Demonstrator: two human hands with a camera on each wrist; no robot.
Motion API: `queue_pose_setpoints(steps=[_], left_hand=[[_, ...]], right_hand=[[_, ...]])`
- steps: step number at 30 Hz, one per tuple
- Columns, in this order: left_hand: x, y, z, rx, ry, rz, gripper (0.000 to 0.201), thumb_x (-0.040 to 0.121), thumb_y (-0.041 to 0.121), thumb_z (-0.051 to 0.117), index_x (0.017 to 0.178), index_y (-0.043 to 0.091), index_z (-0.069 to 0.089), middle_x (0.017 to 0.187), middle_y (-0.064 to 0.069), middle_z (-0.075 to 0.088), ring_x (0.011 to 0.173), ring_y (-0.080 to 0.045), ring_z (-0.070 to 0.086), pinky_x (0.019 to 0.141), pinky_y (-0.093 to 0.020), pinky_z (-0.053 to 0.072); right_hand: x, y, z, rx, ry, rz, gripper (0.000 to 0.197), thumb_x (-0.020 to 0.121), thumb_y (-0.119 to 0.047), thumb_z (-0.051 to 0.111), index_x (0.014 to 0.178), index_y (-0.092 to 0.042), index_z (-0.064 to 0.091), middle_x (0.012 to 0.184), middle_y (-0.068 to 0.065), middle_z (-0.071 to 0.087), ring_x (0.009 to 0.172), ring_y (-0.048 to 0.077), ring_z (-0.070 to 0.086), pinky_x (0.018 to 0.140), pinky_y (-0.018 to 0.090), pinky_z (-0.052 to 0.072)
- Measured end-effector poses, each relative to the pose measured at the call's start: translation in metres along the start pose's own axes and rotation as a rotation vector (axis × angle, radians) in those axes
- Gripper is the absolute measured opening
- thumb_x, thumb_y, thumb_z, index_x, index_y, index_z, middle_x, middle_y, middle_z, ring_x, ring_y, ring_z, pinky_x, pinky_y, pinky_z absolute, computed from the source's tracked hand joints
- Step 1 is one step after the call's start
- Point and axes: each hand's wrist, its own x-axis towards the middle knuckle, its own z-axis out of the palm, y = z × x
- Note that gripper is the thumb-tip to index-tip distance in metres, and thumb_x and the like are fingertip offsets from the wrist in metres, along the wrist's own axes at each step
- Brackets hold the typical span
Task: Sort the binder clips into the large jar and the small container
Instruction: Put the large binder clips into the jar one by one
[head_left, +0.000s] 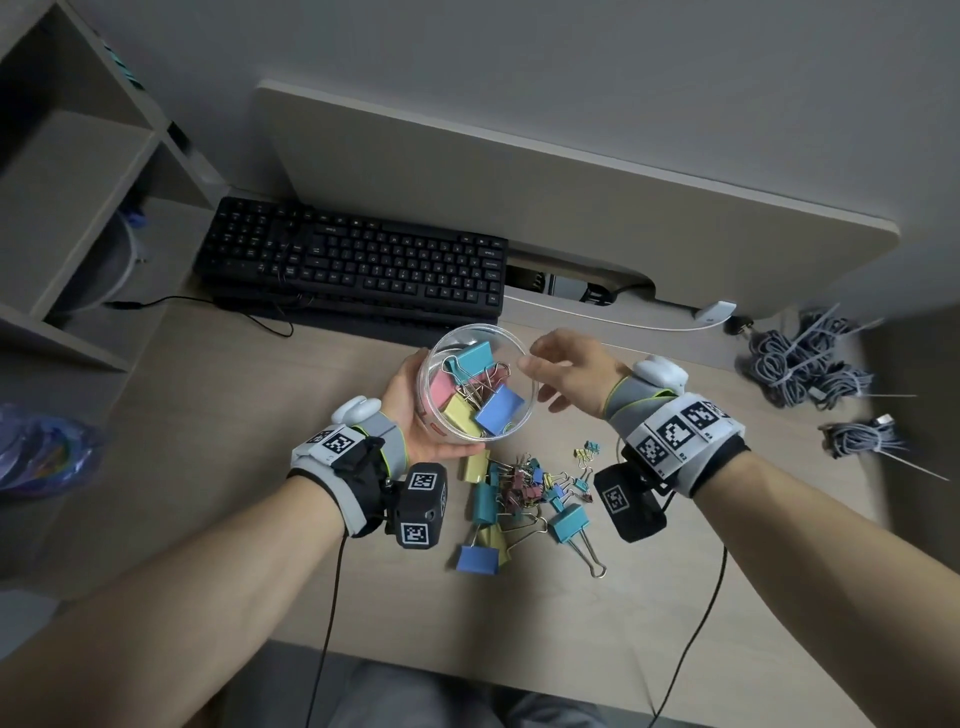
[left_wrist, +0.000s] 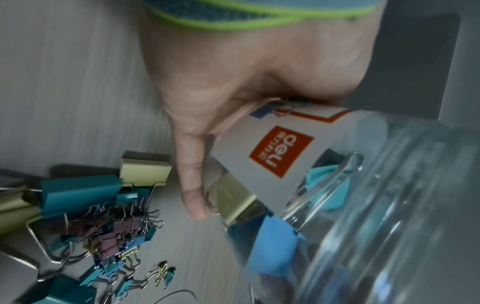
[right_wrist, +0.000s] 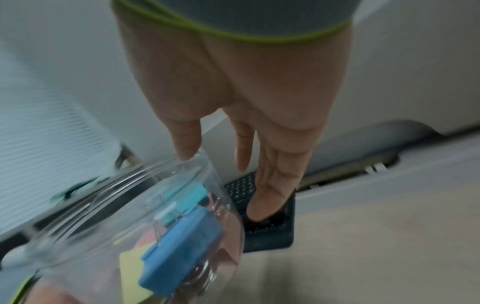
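Desk at frame centre carries the loose clips just below my left hand, which grips the tilted jar, while my right hand, fingers loose and empty, hovers at its rim, nearer the pile.

Keyboard, cable bundles, perhaps bag.

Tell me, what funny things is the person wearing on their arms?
Both forearms are bare. Each wrist has a grey and white band with black-and-white square codes, green-edged hand straps, a white lump on top, a black camera box and a black cable.
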Motion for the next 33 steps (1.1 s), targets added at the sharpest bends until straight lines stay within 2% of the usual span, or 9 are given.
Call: queue_pose_setpoints(steps=[6, 10, 14, 19, 21, 23, 26, 30, 33], left_hand=[[0.004, -0.013, 0.015, 0.030, -0.005, -0.044, 0.083, 0.078, 0.074, 0.041, 0.116, 0.003, 0.062, 0.113, -0.028, 0.067, 0.108, -0.045, 0.061, 0.084, -0.054, 0.051], [0.013, -0.028, 0.027, 0.082, -0.004, -0.055, 0.078, 0.082, 0.072, 0.038, 0.106, 0.002, 0.063, 0.091, -0.028, 0.073, 0.102, -0.044, 0.062, 0.098, -0.058, 0.045], [0.027, -0.039, 0.028, 0.188, -0.012, -0.071, 0.074, 0.084, 0.072, 0.039, 0.116, 0.010, 0.064, 0.109, -0.023, 0.072, 0.107, -0.043, 0.064, 0.093, -0.059, 0.051], [0.039, -0.049, 0.031, 0.799, 0.306, 0.093, 0.038, 0.104, 0.032, 0.037, 0.122, 0.005, 0.056, 0.122, -0.017, 0.063, 0.109, -0.036, 0.063, 0.078, -0.048, 0.057], [0.049, -0.053, 0.014, 1.360, 0.372, 0.289, 0.034, 0.098, 0.016, 0.049, 0.130, 0.005, 0.051, 0.130, -0.016, 0.060, 0.114, -0.036, 0.061, 0.086, -0.040, 0.053], [0.057, -0.061, 0.001, 1.787, 0.309, 0.283, 0.055, 0.091, 0.013, 0.060, 0.142, 0.011, 0.040, 0.142, -0.015, 0.049, 0.127, -0.034, 0.051, 0.099, -0.037, 0.045], [0.065, -0.071, -0.007, 2.022, 0.187, 0.228, 0.068, 0.087, 0.006, 0.062, 0.148, 0.014, 0.032, 0.153, -0.017, 0.031, 0.135, -0.037, 0.041, 0.108, -0.044, 0.042], [0.068, -0.077, -0.003, 2.262, 0.120, 0.222, 0.064, 0.085, 0.016, 0.063, 0.142, 0.016, 0.034, 0.147, -0.013, 0.031, 0.110, -0.035, 0.058, 0.080, -0.040, 0.057], [0.069, -0.078, -0.001, 2.351, 0.203, 0.244, 0.064, 0.085, 0.013, 0.064, 0.141, 0.017, 0.033, 0.146, -0.016, 0.030, 0.104, -0.036, 0.061, 0.068, -0.034, 0.053]], right_hand=[[-0.007, 0.025, -0.005, 0.316, -0.118, 0.096, 0.032, 0.089, -0.044, 0.064, 0.106, -0.017, 0.064, 0.113, 0.018, 0.069, 0.089, 0.031, 0.068, 0.086, 0.050, 0.058], [-0.014, 0.044, -0.008, 0.433, -0.128, 0.122, 0.032, 0.087, -0.046, 0.066, 0.100, -0.016, 0.067, 0.108, 0.027, 0.065, 0.086, 0.034, 0.063, 0.090, 0.056, 0.054], [-0.018, 0.062, -0.014, 0.531, -0.107, 0.177, 0.037, 0.073, -0.046, 0.069, 0.096, -0.017, 0.068, 0.086, 0.012, 0.065, 0.078, 0.029, 0.064, 0.090, 0.052, 0.053], [-0.022, 0.086, -0.020, 0.538, -0.005, 0.237, 0.043, 0.071, -0.040, 0.070, 0.104, -0.012, 0.069, 0.088, 0.015, 0.065, 0.076, 0.032, 0.063, 0.084, 0.054, 0.055], [-0.023, 0.093, -0.022, 0.585, 0.034, 0.253, 0.029, 0.079, -0.031, 0.069, 0.102, -0.013, 0.069, 0.087, 0.016, 0.064, 0.079, 0.032, 0.061, 0.083, 0.055, 0.055], [-0.022, 0.101, -0.027, 0.623, 0.069, 0.270, 0.025, 0.078, -0.030, 0.069, 0.098, -0.016, 0.069, 0.087, 0.016, 0.062, 0.080, 0.033, 0.059, 0.079, 0.054, 0.056], [-0.022, 0.111, -0.030, 0.636, 0.090, 0.296, 0.037, 0.074, -0.033, 0.073, 0.103, -0.012, 0.067, 0.090, 0.017, 0.061, 0.079, 0.031, 0.059, 0.075, 0.052, 0.059], [-0.021, 0.124, -0.029, 0.625, 0.095, 0.321, 0.037, 0.080, -0.029, 0.075, 0.109, -0.008, 0.064, 0.088, 0.016, 0.056, 0.076, 0.028, 0.055, 0.060, 0.036, 0.058], [-0.021, 0.131, -0.025, 0.629, 0.083, 0.335, 0.030, 0.083, -0.027, 0.074, 0.105, -0.010, 0.064, 0.089, 0.015, 0.055, 0.076, 0.026, 0.054, 0.055, 0.031, 0.056]])
